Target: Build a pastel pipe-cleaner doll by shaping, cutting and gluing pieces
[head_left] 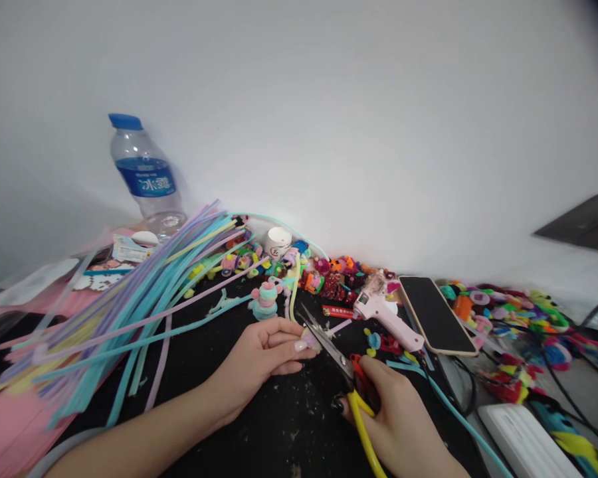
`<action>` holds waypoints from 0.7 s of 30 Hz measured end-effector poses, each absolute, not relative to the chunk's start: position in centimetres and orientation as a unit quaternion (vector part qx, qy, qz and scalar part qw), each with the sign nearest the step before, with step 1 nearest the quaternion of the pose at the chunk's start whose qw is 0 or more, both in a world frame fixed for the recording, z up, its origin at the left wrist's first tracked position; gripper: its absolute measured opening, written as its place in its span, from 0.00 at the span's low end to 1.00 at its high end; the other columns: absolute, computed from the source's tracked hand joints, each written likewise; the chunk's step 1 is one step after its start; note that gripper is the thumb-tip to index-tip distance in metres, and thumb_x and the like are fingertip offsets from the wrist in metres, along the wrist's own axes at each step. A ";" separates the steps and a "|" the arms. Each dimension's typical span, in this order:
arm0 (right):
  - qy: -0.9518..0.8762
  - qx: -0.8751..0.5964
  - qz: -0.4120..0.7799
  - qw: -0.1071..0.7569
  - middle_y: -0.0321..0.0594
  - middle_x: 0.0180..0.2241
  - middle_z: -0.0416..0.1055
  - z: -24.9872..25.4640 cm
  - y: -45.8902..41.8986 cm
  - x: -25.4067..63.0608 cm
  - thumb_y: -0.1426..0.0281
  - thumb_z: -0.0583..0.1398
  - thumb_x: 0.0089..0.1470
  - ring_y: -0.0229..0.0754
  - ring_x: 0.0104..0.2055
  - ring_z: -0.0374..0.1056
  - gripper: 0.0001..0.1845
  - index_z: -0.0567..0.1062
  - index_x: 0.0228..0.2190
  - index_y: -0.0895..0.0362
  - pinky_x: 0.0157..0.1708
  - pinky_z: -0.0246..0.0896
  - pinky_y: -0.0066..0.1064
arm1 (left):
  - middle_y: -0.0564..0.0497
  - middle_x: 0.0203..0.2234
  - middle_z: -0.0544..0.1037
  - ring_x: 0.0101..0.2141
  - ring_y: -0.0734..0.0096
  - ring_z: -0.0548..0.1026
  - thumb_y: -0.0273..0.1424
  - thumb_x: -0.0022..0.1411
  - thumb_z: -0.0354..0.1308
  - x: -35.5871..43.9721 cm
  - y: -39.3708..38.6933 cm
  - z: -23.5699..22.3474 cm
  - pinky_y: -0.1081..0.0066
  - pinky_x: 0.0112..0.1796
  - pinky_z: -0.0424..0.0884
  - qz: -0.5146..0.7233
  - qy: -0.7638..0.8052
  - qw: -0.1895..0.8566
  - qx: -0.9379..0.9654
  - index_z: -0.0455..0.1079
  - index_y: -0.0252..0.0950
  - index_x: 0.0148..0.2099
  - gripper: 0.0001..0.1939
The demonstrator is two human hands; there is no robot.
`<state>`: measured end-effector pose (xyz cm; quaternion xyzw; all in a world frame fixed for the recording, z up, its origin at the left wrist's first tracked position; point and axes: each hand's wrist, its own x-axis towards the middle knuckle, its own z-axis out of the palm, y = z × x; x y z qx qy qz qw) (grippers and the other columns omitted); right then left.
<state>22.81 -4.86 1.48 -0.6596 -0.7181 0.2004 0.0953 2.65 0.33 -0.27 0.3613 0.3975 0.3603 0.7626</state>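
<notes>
My left hand (276, 346) is closed in a pinch on a small pale purple and yellowish fuzzy piece (311, 338), partly hidden by the fingers. My right hand (396, 415) grips scissors (361, 425) with yellow and red handles. Their blades are parted and point up and left, with the tips right beside the fuzzy piece. Just behind my left hand stands a small pink and teal pipe-cleaner figure (265, 300). A yellow pipe cleaner (295, 289) rises near the blade tips.
A bundle of pastel pipe cleaners (144, 299) spreads at left, before a water bottle (147, 176). A pink glue gun (386, 315) and a phone (436, 313) lie at right. Colourful fuzzy figures (508, 312), cables and a white power bank (523, 441) sit farther right. A paper cup (278, 243) stands behind.
</notes>
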 end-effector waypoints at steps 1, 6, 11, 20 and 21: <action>-0.720 -0.657 0.201 0.097 0.34 0.24 0.65 1.5 -4.9 22.8 0.70 0.56 0.45 0.39 0.24 0.58 0.08 0.59 0.23 0.54 0.24 0.48 0.28 | 0.50 0.32 0.80 0.37 0.71 0.77 0.32 0.51 0.62 2.6 0.3 -0.3 0.82 0.31 0.69 0.360 0.397 0.763 0.362 0.70 0.35 0.36 0.09; -0.726 -0.648 0.206 0.102 0.35 0.24 0.65 1.3 -5.0 23.0 0.69 0.56 0.46 0.38 0.24 0.57 0.08 0.59 0.23 0.54 0.23 0.48 0.27 | 0.51 0.31 0.80 0.36 0.72 0.77 0.32 0.51 0.63 2.6 0.4 -0.2 0.82 0.31 0.69 0.361 0.396 0.764 0.359 0.70 0.36 0.36 0.09; -0.736 -0.638 0.208 0.095 0.33 0.21 0.63 0.8 -5.0 23.5 0.66 0.55 0.49 0.38 0.22 0.55 0.11 0.58 0.22 0.54 0.22 0.48 0.27 | 0.51 0.31 0.81 0.36 0.72 0.77 0.33 0.51 0.63 2.6 0.6 -0.3 0.81 0.31 0.69 0.366 0.403 0.757 0.362 0.71 0.36 0.37 0.10; -0.714 -0.669 0.180 0.105 0.36 0.28 0.66 1.1 -5.0 23.5 0.68 0.58 0.42 0.42 0.27 0.62 0.15 0.58 0.33 0.54 0.26 0.56 0.30 | 0.51 0.31 0.80 0.38 0.70 0.77 0.33 0.50 0.63 2.5 0.5 -0.3 0.81 0.32 0.69 0.382 0.405 0.756 0.346 0.70 0.36 0.37 0.11; -0.715 -0.669 0.177 0.099 0.36 0.28 0.66 1.1 -5.0 23.3 0.68 0.58 0.42 0.43 0.27 0.63 0.15 0.58 0.33 0.54 0.26 0.56 0.30 | 0.51 0.32 0.80 0.38 0.70 0.77 0.33 0.51 0.63 2.5 0.5 -0.2 0.81 0.32 0.69 0.380 0.403 0.757 0.346 0.70 0.36 0.37 0.11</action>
